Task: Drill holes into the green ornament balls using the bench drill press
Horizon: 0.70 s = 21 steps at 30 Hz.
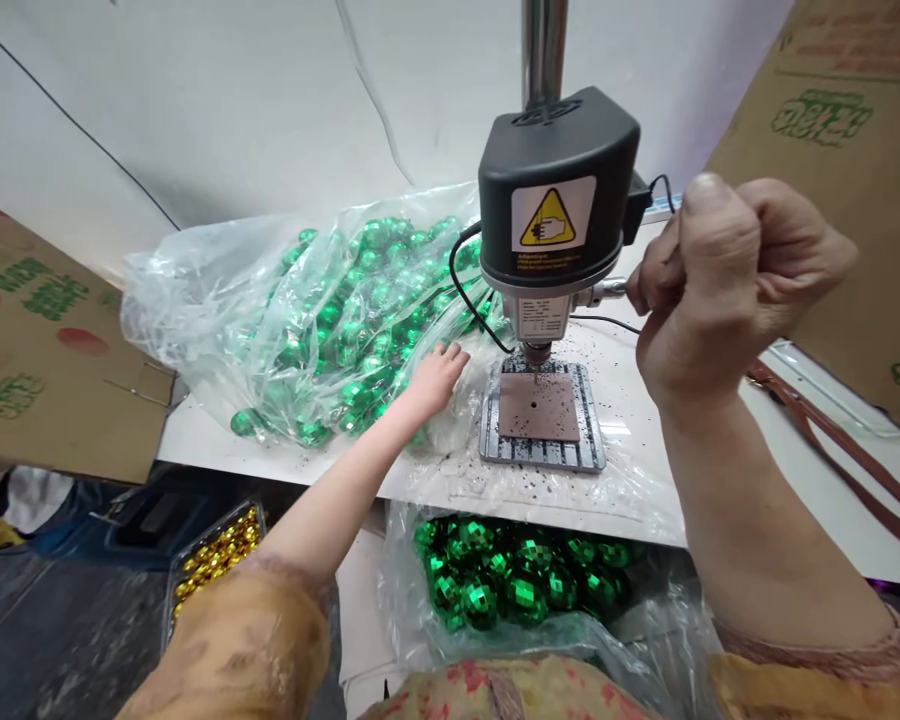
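A small black drill press [559, 190] stands on the white table, its chuck [538, 353] above a grey slotted base [591, 455]. A brown board [540, 415] with a dark hole lies on that base, with dark shavings scattered about. My right hand [727, 280] is closed in a fist at the silver feed handle [609, 290] on the press's right side; the fingers hide most of the handle. My left hand [441, 375] reaches over the edge of a clear plastic bag [195, 290] of shiny green faceted balls [360, 330], its fingers stretched out and no ball visible in it.
Below the table's front edge, more green balls [525, 580] lie in an open plastic bag close to my body. Gold balls [221, 550] fill a container at lower left. Cardboard boxes [67, 340] flank the table, and a brown strap [840, 450] lies at right.
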### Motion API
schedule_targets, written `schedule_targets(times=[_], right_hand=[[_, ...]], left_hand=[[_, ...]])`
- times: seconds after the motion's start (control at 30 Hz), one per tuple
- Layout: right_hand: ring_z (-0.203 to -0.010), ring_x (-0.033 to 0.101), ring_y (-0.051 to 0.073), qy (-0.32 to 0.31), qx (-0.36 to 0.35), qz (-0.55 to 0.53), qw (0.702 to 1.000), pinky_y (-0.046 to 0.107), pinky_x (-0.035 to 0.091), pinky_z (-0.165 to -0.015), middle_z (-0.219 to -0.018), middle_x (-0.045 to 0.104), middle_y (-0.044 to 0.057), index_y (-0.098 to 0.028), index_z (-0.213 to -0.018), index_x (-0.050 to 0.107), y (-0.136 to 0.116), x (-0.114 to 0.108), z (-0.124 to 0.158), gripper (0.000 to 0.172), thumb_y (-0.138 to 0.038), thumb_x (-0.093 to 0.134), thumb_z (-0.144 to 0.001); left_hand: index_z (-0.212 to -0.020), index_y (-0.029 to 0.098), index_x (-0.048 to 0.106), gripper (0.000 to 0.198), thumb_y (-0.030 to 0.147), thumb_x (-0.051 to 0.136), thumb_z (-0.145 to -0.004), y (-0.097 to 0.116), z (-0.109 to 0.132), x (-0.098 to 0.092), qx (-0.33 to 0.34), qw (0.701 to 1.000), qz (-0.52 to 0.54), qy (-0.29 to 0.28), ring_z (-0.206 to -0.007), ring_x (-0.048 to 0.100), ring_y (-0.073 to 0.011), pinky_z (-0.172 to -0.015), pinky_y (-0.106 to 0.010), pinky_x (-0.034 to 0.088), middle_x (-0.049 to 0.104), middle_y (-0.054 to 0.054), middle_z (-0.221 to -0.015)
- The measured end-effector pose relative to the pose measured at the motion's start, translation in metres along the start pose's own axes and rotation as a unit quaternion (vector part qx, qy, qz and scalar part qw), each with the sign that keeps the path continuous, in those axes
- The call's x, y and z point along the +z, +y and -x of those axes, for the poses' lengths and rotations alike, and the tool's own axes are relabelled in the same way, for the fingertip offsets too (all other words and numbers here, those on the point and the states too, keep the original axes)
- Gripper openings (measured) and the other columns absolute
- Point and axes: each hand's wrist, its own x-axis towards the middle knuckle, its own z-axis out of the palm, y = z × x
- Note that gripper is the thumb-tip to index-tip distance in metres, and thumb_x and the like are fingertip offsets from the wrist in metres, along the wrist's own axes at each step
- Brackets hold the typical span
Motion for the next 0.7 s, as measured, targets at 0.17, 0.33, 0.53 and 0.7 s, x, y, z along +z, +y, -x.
schedule_targets(times=[0.17,0.33,0.53,0.7], right_hand=[[-0.043,0.035,0.000,-0.007,0.019,0.022,1.000,0.025,0.021,-0.047,-0.047,0.032,-0.008,-0.018,-0.056,0.033,-0.006,0.001,0.001,0.044,-0.017,0.057,-0.093],[-0.045,0.036,0.000,-0.011,0.029,0.034,0.999,0.025,0.023,-0.051,-0.049,0.030,-0.007,-0.018,-0.056,0.031,-0.009,0.001,0.002,0.046,-0.018,0.056,-0.095],[-0.046,0.038,0.001,-0.007,0.026,0.050,0.998,0.023,0.027,-0.049,-0.052,0.028,-0.006,-0.018,-0.056,0.034,-0.010,0.002,0.004,0.047,-0.023,0.058,-0.095],[-0.045,0.040,0.003,0.001,0.034,0.066,0.997,0.023,0.034,-0.048,-0.052,0.030,-0.005,-0.019,-0.056,0.034,-0.009,0.001,0.004,0.051,-0.038,0.063,-0.094]], left_hand=[[-0.092,0.015,0.066,0.019,0.001,0.065,-0.079,-0.037,-0.040,0.011,-0.030,0.998,-0.020,-0.049,-0.117,0.059,-0.0361,-0.097,-0.048,0.049,0.068,-0.017,-0.105],[-0.114,0.018,0.065,0.036,0.020,0.075,-0.080,-0.031,-0.028,-0.005,-0.051,0.996,0.074,0.003,-0.117,0.060,-0.0338,-0.103,-0.050,0.046,0.068,-0.014,-0.114],[-0.120,0.022,0.063,0.048,0.049,0.077,-0.083,0.024,0.018,-0.016,-0.172,0.817,0.541,0.099,-0.090,0.068,-0.0203,-0.079,-0.034,0.056,0.070,-0.007,-0.107],[-0.125,0.026,0.062,0.047,0.049,0.075,-0.086,0.063,0.034,-0.020,-0.208,0.664,0.710,0.107,-0.091,0.069,-0.0174,-0.080,-0.032,0.057,0.071,-0.005,-0.109]])
